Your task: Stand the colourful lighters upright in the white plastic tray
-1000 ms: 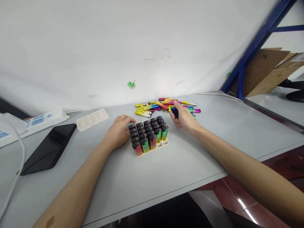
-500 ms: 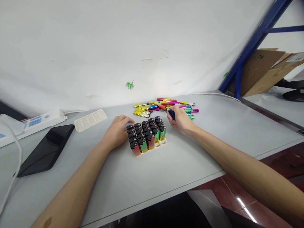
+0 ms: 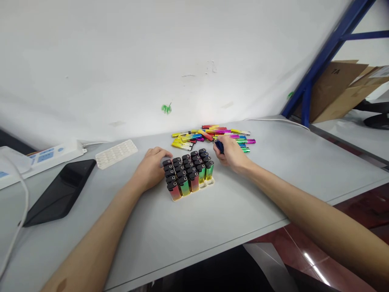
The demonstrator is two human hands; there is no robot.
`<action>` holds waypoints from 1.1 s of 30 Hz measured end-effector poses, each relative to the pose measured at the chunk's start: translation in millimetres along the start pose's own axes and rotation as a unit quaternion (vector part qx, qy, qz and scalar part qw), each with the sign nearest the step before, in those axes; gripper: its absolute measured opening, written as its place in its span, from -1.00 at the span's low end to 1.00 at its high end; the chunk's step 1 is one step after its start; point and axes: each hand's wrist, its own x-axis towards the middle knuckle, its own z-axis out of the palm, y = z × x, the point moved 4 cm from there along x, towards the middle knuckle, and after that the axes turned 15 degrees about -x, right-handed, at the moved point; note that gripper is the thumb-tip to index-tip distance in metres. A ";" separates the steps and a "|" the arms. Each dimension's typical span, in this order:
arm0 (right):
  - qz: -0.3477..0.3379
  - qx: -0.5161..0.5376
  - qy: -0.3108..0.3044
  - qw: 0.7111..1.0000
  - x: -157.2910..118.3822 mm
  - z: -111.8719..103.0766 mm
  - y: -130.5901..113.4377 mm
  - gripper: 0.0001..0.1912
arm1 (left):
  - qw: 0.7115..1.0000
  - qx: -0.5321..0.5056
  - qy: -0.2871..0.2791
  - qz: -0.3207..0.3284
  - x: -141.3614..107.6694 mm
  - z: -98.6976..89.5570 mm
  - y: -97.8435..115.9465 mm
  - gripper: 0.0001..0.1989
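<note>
A cream slotted tray [image 3: 209, 183] stands on the table, holding several upright black-topped lighters [image 3: 184, 186] with red, green and yellow bodies. Bare slots show at its front right corner. My left hand [image 3: 152, 168] rests at the tray's left side, fingers curved and apart near the back left corner; whether they touch it is hard to tell. To the right of the tray, my right hand [image 3: 230, 154] is closed around a dark blue lighter [image 3: 219, 146], thumb side up. Just behind that hand lies a loose pile of shiny coloured metal lighter sleeves [image 3: 186, 142].
A second cream tray [image 3: 117, 154] lies flat at left, beside a black phone [image 3: 60, 192] and a white power strip [image 3: 57, 156] with a cable. The white wall [image 3: 121, 81] bounds the table behind. A blue metal frame [image 3: 306, 97] and cardboard boxes [image 3: 334, 87] stand at right.
The whole view has shifted very slightly. Both hands, the tray and the pile keep their places, and the dark blue lighter stays in my right hand.
</note>
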 end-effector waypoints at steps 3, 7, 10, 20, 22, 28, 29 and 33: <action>0.000 0.010 -0.009 1.000 -0.6 0.1 0.9 -0.52 | 1.000 0.000 0.003 0.002 -0.1 0.1 -1.2 -0.70; -0.001 -0.004 0.005 1.000 -1.3 -1.8 -1.3 -0.48 | 1.000 -0.002 0.001 -0.001 0.6 0.0 -2.7 -0.70; -0.035 -0.014 0.016 0.999 -4.1 -5.7 -10.1 -0.45 | 1.000 -0.001 -0.002 -0.004 1.1 -0.5 -3.0 -0.69; -0.113 -0.035 -0.078 0.990 -21.3 -28.0 -39.1 -0.69 | 1.000 0.003 0.001 0.002 1.0 -0.7 -3.9 -0.70; -0.148 -0.019 -0.092 0.984 -23.3 -28.8 -41.8 -0.71 | 1.000 0.003 0.000 0.003 1.0 -0.7 -4.5 -0.70; -0.220 -0.002 -0.124 0.968 -31.1 -14.0 -44.7 -0.78 | 1.000 0.010 0.000 0.003 1.4 -0.6 -4.0 -0.71; -0.240 -0.015 -0.123 0.963 -32.4 -10.7 -45.2 -0.79 | 1.000 0.011 0.001 0.003 1.5 -0.4 -3.9 -0.72; -0.323 -0.091 -0.105 0.936 -37.8 0.5 -46.4 -0.79 | 1.000 0.017 0.006 0.010 1.1 0.0 -3.6 -0.70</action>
